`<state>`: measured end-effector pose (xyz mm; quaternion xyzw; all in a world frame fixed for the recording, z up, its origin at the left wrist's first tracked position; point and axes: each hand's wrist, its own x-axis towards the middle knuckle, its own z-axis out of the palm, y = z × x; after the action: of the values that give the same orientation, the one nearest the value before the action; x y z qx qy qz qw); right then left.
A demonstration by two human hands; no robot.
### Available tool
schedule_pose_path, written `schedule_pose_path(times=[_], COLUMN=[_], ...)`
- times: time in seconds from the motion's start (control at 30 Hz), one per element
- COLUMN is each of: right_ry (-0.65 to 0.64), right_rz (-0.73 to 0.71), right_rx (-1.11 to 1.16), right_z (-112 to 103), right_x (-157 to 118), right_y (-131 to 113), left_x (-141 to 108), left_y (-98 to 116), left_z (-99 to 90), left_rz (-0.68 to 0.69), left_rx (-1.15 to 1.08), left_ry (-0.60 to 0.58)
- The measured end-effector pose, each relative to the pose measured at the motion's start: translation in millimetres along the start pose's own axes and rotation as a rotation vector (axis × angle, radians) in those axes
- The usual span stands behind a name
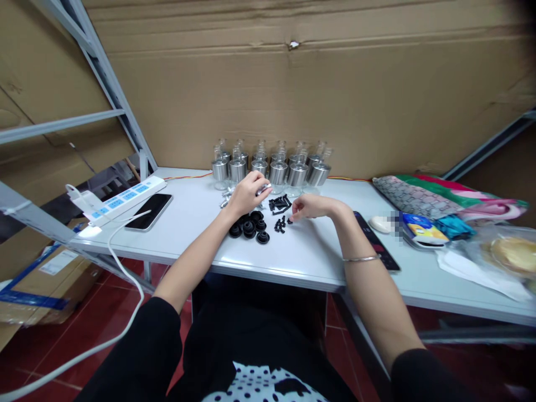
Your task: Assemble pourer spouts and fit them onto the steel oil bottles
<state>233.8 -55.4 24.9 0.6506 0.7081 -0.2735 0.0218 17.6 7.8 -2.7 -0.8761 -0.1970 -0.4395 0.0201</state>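
Observation:
My left hand [248, 194] is closed around a small silver metal piece [263, 188], mostly hidden by the fingers. More silver metal parts [226, 196] lie just left of that hand, and round black caps [248, 226] are heaped below it. My right hand [309, 206] has its fingertips pinched at a small black part [290, 221], low over the table. Beside those fingertips are several tiny black pieces [280, 225]. Longer black strips [280, 204] lie between my two hands. Behind them stand two rows of glass bottles with metal sleeves [278, 172].
A phone [149, 212] and a white power strip [125, 200] with a cable are on the left of the white table [188, 195]. To the right lie a dark tablet-like device [379, 245], a white mouse [380, 224], a bagged item [513, 254] and folded cloth [419, 195]. Cardboard [293, 100] walls the back.

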Motion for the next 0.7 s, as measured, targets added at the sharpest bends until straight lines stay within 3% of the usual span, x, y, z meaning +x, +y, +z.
schedule_pose_path(times=[0.27, 0.7], right_ry=[-0.019, -0.062], right_rz=[0.043, 0.084], right_rx=[-0.038, 0.01], right_z=[8, 10], right_x=[1, 1], right_y=[-15, -16], left_x=[0, 0], left_y=[1, 1], left_z=[-0.4, -0.4], left_rz=[0.0, 0.011], left_rx=[-0.003, 0.007], left_ry=[0.003, 0.008])
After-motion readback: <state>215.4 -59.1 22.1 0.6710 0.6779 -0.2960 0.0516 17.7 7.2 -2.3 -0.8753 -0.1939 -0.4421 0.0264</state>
